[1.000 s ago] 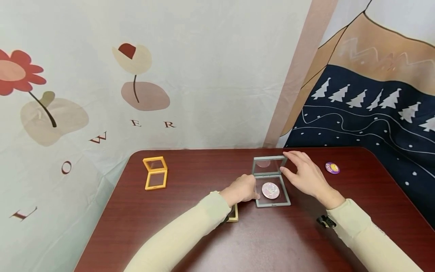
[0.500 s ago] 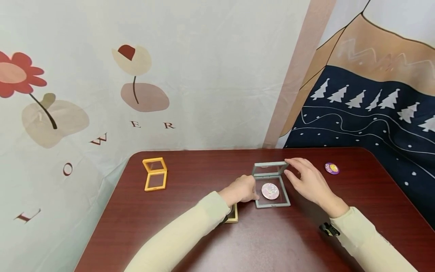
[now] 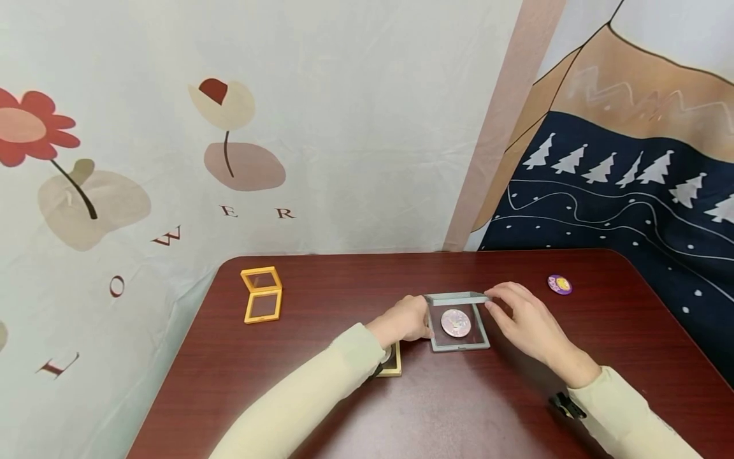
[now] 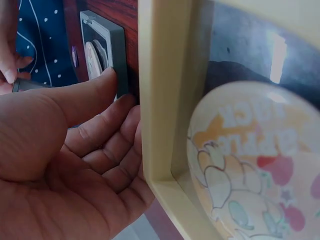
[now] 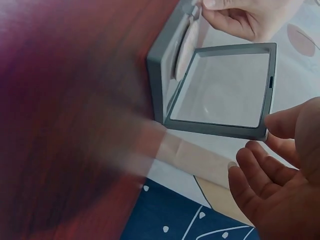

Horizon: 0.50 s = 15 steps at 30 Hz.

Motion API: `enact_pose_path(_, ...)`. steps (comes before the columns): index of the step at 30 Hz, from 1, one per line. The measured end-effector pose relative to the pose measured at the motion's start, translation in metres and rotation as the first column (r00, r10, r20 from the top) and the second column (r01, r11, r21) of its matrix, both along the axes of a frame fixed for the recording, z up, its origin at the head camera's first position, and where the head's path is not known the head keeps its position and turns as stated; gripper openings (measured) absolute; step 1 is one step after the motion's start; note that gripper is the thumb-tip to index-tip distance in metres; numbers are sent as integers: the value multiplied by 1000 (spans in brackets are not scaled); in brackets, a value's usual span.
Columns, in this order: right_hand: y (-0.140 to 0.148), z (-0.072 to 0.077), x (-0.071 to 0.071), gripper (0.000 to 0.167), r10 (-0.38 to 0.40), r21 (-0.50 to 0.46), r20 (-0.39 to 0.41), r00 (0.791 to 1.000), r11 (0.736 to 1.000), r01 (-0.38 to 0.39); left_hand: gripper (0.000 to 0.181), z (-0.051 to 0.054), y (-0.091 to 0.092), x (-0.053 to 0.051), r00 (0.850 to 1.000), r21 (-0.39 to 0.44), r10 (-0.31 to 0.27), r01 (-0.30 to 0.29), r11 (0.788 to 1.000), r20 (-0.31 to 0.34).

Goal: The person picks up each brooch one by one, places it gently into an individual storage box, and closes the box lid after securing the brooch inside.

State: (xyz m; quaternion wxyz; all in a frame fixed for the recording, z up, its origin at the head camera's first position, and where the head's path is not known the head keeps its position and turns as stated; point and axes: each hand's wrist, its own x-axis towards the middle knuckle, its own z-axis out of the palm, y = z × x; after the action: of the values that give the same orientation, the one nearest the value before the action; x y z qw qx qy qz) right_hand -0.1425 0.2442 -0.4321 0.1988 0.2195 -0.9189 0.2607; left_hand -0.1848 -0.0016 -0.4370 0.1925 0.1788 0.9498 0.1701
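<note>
A grey square display case (image 3: 460, 348) with clear panes lies on the table, its lid (image 5: 220, 129) tilted partway over the base. Inside sits a round pale, shiny badge (image 3: 455, 323). My left hand (image 3: 403, 319) holds the case's left side, the thumb on the rim in the left wrist view. With thumb and index finger, my right hand (image 3: 530, 328) pinches the lid's right front corner; its other fingers are loosely bent. Below my left wrist lies a cream-framed case (image 4: 157, 100), mostly hidden in the head view, with a printed cartoon badge (image 4: 245, 185) behind its pane.
A small yellow case (image 3: 263, 318) stands unfolded at the back left of the dark red table (image 3: 321, 280). Near the back right lies a purple and yellow round badge (image 3: 559, 284). Printed cloth (image 3: 355, 127) hangs behind the table.
My right hand has swung the grey case's lid forward and down, from nearly upright to a low tilt over the badge. The left hand has stayed at the case's left side.
</note>
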Motion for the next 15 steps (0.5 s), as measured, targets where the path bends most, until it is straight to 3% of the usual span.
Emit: enact_pose_path(15,3,-8,22,20,2,48,197,981,999,-11,34,1,-1,1,999,14,-27,28,1000,-19)
